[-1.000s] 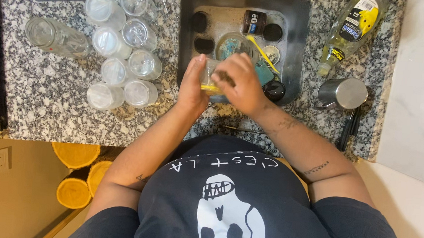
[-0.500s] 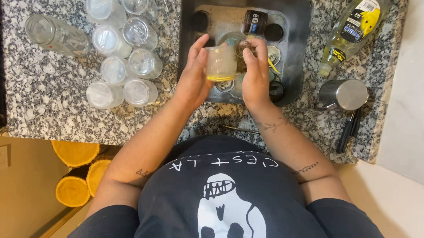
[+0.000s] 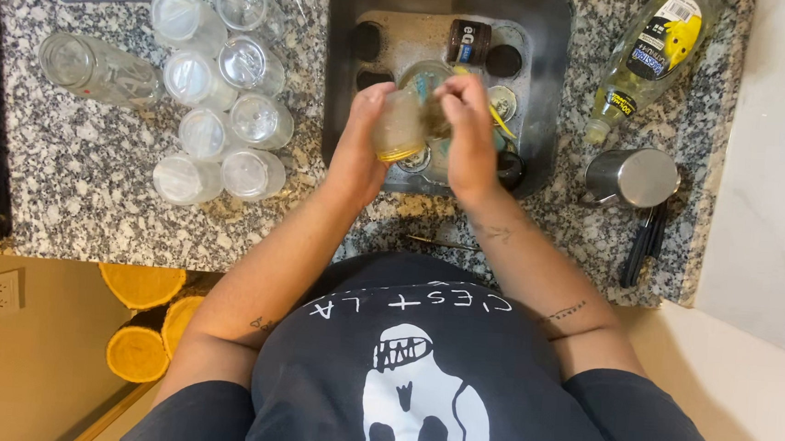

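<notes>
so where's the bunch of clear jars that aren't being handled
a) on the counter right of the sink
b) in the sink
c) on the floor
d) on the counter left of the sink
d: the cluster of clear jars lies on the granite counter left of the sink, while the left hand and right hand hold one small jar over the basin.
</notes>
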